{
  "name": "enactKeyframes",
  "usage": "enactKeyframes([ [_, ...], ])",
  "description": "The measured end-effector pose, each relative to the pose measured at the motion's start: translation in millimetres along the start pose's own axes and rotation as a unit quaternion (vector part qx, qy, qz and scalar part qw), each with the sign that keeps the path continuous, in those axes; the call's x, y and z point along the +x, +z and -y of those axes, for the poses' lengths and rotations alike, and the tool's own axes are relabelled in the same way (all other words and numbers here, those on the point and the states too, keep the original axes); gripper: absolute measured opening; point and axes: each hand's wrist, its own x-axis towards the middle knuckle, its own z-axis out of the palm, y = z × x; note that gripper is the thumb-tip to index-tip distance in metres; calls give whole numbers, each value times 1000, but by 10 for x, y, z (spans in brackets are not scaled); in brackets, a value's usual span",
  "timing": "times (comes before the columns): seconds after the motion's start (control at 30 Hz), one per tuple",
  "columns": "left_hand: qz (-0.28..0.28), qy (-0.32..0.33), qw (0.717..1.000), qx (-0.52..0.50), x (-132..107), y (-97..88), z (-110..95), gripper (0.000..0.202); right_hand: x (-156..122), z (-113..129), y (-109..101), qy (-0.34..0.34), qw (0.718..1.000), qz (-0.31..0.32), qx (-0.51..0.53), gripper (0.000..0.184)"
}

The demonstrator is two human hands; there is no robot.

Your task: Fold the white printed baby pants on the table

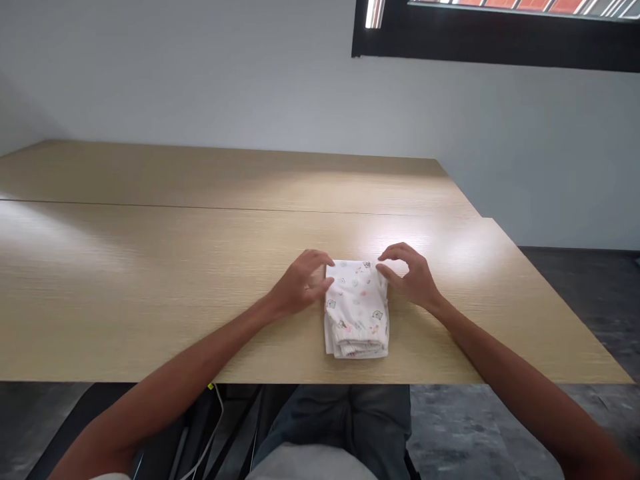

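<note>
A small white cloth (pixel 357 310) with little printed figures lies folded into a thick stack on the wooden table (pixel 150 280), near its front edge. My left hand (pixel 303 283) rests at the cloth's far left corner, fingers curled and touching the top fold. My right hand (pixel 410 273) is at the far right corner, fingers bent and pinching at the cloth's edge.
The table runs far to the left and back to a grey wall (pixel 200 73); a seam (pixel 200 208) crosses it. Its right edge drops to a dark floor (pixel 590 293). Below the front edge are my lap (pixel 340 413) and a white cable (pixel 213 433).
</note>
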Motion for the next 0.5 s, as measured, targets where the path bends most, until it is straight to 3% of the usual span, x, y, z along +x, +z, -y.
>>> enactKeyframes([
  [0.07, 63, 34, 997, 16, -22, 53, -60, 31, -46, 52, -23, -77, 989, 115, -51, 25],
  [0.13, 141, 38, 988, 51, -47, 89, -109, 54, -97, 112, -38, -129, 962, 218, -102, 48],
  [0.2, 207, 26, 974, 91, -73, 96, -123, 88, -128, 121, -55, -161, 941, 266, -134, 79],
  [0.27, 243, 14, 963, 111, -99, 84, -114, 108, -135, 57, -75, -169, 936, 283, -126, 90],
  [0.37, 239, 0, 965, 113, -142, 78, -113, 97, -120, -101, -94, -175, 943, 269, -84, 85],
  [0.5, 170, -6, 982, 76, -198, 110, -214, 47, -106, -143, -88, -196, 950, 239, -55, 50],
])
